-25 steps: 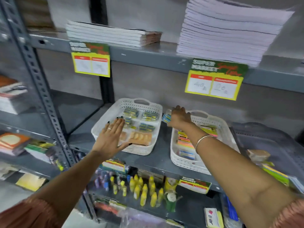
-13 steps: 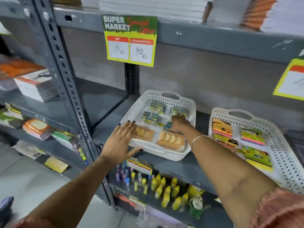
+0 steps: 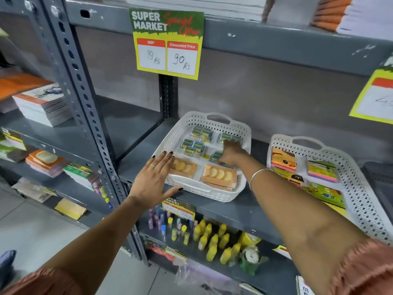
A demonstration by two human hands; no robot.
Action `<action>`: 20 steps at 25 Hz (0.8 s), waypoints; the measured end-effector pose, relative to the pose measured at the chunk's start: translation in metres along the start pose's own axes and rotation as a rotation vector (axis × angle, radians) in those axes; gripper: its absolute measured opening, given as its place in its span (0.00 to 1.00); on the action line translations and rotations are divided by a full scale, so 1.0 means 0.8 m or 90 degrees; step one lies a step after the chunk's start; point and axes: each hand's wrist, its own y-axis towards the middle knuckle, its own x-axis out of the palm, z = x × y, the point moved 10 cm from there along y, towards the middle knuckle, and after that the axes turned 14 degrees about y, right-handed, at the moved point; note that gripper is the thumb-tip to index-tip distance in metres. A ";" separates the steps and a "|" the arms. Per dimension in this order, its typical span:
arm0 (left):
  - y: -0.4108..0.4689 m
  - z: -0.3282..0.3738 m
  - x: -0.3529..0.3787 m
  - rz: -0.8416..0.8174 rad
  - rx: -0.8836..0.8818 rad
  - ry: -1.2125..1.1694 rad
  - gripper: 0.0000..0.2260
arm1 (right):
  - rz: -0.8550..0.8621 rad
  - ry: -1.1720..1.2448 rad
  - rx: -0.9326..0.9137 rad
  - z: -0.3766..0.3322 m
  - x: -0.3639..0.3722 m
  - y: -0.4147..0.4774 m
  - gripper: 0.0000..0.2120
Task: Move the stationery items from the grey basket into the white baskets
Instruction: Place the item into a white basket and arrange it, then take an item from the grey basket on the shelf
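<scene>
A white basket (image 3: 204, 193) on the grey shelf holds several small blue-green packs (image 3: 194, 144) at the back and two orange packs (image 3: 220, 175) in front. My right hand (image 3: 230, 153) reaches into it, fingers curled down on one small blue-green pack (image 3: 215, 156) near the middle. My left hand (image 3: 153, 179) lies flat with fingers spread on the basket's front left corner, thumb at the rim. A second white basket (image 3: 361, 188) to the right holds bright sticky-note packs (image 3: 322, 171). Only a dark corner of the grey basket (image 3: 378, 173) shows at the far right.
A price tag (image 3: 167, 43) hangs from the upper shelf's edge above the basket. A perforated grey upright (image 3: 85, 116) stands just left of my left arm. Stacked books (image 3: 42, 103) fill the left bay. Yellow glue bottles (image 3: 212, 241) line the shelf below.
My right hand carried a small blue pack from the right white basket's rim into the left one and lowered it among the others. My left hand stayed on the left basket.
</scene>
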 end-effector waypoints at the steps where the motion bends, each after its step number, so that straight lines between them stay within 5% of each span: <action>1: -0.001 0.000 -0.001 0.002 -0.005 0.000 0.41 | 0.023 0.016 -0.013 0.001 -0.014 -0.007 0.38; 6: -0.002 0.026 -0.033 0.049 -0.011 -0.059 0.41 | 0.185 0.041 -0.031 0.048 -0.115 -0.065 0.25; 11: 0.023 0.159 -0.120 0.139 0.105 -0.102 0.39 | 0.261 0.031 0.061 0.174 -0.196 -0.146 0.23; 17: 0.021 0.322 -0.148 0.137 0.280 -0.093 0.38 | 0.282 0.057 0.233 0.368 -0.233 -0.255 0.21; 20: 0.020 0.347 -0.144 0.107 0.296 -0.096 0.39 | 0.170 0.037 0.306 0.450 -0.205 -0.306 0.17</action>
